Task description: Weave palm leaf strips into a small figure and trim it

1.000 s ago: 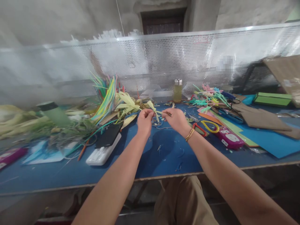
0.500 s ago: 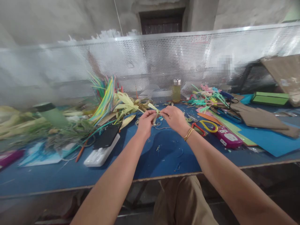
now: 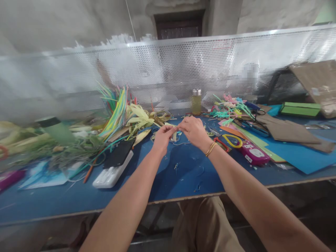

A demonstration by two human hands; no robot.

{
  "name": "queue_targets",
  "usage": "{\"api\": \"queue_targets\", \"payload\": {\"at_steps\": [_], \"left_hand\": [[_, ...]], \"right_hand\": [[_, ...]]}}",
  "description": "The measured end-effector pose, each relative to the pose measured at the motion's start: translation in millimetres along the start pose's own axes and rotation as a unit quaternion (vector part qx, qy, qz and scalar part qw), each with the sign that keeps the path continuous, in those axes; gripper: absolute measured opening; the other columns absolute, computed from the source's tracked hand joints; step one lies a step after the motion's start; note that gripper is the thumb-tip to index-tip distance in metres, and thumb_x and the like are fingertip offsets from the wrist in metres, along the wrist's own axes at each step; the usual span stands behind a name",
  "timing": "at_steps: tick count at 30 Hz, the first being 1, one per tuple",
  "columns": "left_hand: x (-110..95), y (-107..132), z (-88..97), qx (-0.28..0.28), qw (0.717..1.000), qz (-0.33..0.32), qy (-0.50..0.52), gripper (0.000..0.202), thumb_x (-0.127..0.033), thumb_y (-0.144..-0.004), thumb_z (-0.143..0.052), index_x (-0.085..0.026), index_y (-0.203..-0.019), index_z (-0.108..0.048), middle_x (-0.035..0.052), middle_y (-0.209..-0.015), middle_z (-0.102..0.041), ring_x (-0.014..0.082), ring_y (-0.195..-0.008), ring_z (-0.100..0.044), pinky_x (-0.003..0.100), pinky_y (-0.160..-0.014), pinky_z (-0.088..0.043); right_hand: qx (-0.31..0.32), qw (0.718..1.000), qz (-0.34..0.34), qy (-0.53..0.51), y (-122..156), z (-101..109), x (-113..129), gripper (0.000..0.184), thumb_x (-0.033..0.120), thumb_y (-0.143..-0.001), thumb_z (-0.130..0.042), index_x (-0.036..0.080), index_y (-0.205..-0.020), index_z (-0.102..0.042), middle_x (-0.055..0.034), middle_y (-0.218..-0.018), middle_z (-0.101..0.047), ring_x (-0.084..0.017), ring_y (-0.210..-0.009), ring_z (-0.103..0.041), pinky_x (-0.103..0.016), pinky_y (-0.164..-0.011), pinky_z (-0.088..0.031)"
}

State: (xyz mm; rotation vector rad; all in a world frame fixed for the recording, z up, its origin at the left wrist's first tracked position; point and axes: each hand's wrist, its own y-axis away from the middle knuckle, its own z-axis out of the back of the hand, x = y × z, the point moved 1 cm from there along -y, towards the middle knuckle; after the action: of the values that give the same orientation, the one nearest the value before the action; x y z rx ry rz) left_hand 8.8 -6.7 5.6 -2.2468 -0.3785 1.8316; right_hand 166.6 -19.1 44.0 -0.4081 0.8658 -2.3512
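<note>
My left hand (image 3: 163, 137) and my right hand (image 3: 193, 130) meet fingertip to fingertip above the middle of the blue table. Both are closed in a pinch on a small pale strip of corn husk (image 3: 170, 124), mostly hidden by the fingers. Just left and behind lies a bunch of pale yellow-green corn husks (image 3: 140, 118). Beneath the fingers are loose bits of thread and scraps, too small to make out well. To the right of my right hand lie yellow-handled scissors (image 3: 233, 141) and a red-handled tool (image 3: 222, 144).
Colourful pipe cleaners (image 3: 117, 113) stand at back left, near a green bottle (image 3: 56, 129). A black phone (image 3: 118, 154) rests on a white case (image 3: 112, 173). A glass bottle (image 3: 196, 102) stands behind my hands. At right are a magenta box (image 3: 253, 153), blue paper (image 3: 294, 154) and cardboard (image 3: 291, 132).
My fingertips have drawn closer together, and the husk strip that stuck up between them is now mostly hidden. The view has shifted slightly.
</note>
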Motion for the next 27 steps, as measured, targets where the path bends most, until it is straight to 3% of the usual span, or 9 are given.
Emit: {"api": "queue_targets", "payload": {"at_steps": [6, 11, 20, 27], "left_hand": [[-2, 1, -0.9, -0.006, 0.999, -0.029, 0.012, 0.028, -0.030, -0.066, -0.076, -0.018, -0.057, -0.051, -0.0048, -0.051, -0.042, 0.0075, -0.047, -0.037, 0.023, -0.047, -0.029], [-7, 3, -3.4, -0.030, 0.999, -0.012, 0.038, 0.024, -0.023, -0.061, -0.077, -0.019, -0.076, -0.059, -0.0066, -0.056, -0.048, 0.0067, -0.049, -0.040, 0.022, -0.049, -0.030], [-10, 5, -4.9, 0.021, 0.999, -0.025, 0.010, 0.025, -0.030, -0.062, -0.078, -0.019, -0.082, -0.068, -0.0015, -0.073, -0.061, 0.0087, -0.063, -0.051, 0.021, -0.057, -0.037], [-10, 2, -0.4, -0.011, 1.000, 0.000, -0.005, 0.029, -0.035, -0.059, -0.080, -0.017, -0.079, -0.069, -0.0006, -0.068, -0.062, 0.0088, -0.057, -0.051, 0.022, -0.051, -0.036]], "right_hand": [[0.005, 1.000, -0.014, 0.010, 0, -1, 3, 0.026, 0.034, -0.096, -0.044, 0.024, -0.088, -0.067, -0.0052, -0.094, -0.064, -0.021, -0.094, -0.052, -0.034, -0.079, -0.027], [-0.004, 1.000, -0.022, 0.006, 2, -1, 5, 0.024, 0.033, -0.095, -0.045, 0.021, -0.089, -0.065, -0.0046, -0.093, -0.064, -0.021, -0.094, -0.053, -0.033, -0.079, -0.028], [-0.028, 0.996, -0.062, -0.057, 3, -8, 0, 0.017, 0.025, -0.089, -0.052, 0.020, -0.086, -0.067, -0.0051, -0.091, -0.068, -0.019, -0.087, -0.058, -0.031, -0.075, -0.033], [-0.035, 0.990, -0.050, -0.125, 3, -11, -2, 0.018, 0.027, -0.089, -0.053, 0.020, -0.084, -0.068, -0.0034, -0.087, -0.069, -0.017, -0.081, -0.059, -0.030, -0.074, -0.037]]}}
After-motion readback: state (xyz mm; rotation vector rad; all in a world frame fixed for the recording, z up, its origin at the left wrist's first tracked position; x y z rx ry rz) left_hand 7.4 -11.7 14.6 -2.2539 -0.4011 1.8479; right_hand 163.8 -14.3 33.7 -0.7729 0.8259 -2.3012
